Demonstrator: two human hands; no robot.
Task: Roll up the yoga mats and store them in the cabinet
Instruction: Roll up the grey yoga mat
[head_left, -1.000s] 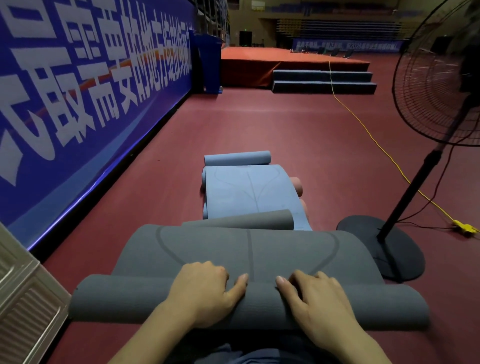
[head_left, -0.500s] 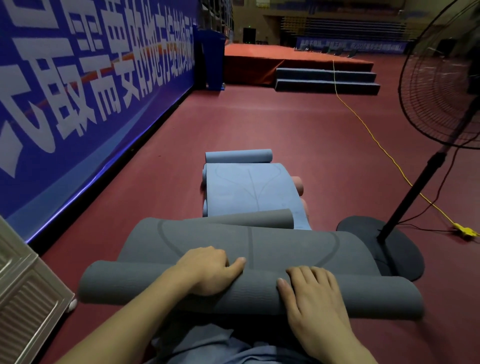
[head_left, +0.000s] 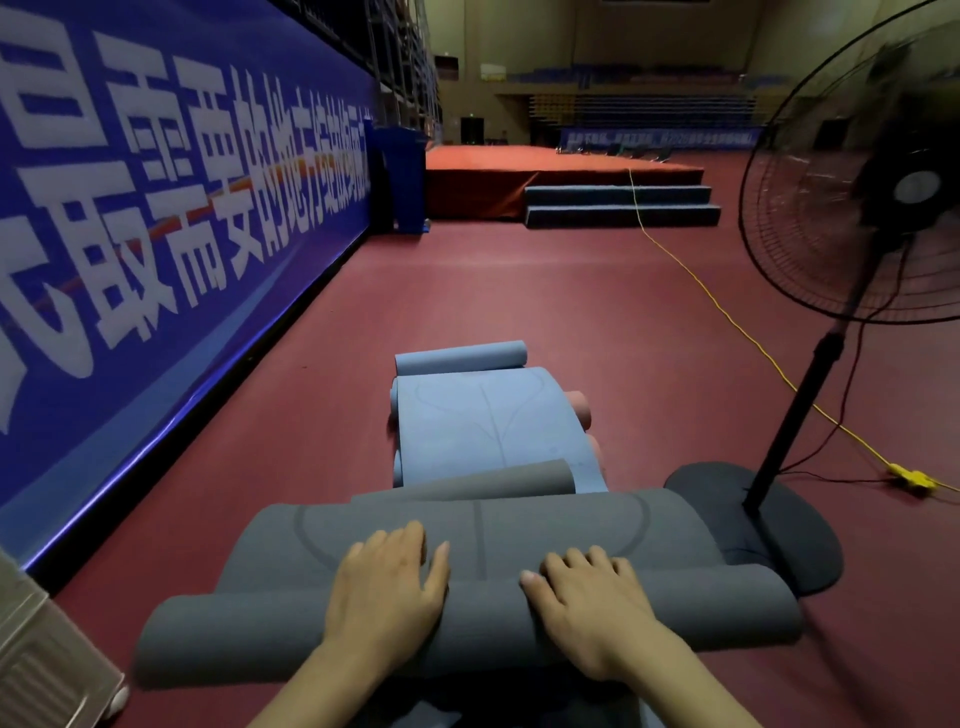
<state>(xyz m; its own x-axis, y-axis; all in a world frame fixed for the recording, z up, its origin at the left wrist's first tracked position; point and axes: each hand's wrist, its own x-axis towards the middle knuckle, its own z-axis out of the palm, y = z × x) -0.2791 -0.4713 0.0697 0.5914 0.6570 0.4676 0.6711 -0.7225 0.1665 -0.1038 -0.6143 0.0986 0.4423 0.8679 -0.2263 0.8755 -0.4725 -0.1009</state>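
The grey mat (head_left: 467, 618) on the floor is only partly rolled, pressed under the flat, released left hand (head_left: 387, 597) and right hand (head_left: 592, 613). The blue mat (head_left: 488, 421) beyond remains unrolled; pink mats possibly lie beneath. Nothing is stored yet.

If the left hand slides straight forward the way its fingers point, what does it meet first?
Probably the smaller grey roll at the far end of the grey mat, under the left hand; depth is unclear.

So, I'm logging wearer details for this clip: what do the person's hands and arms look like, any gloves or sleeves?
Both hands, left hand and right hand, are bare: no gloves, rings or watch visible. The forearms are bare too, with no sleeves in view.
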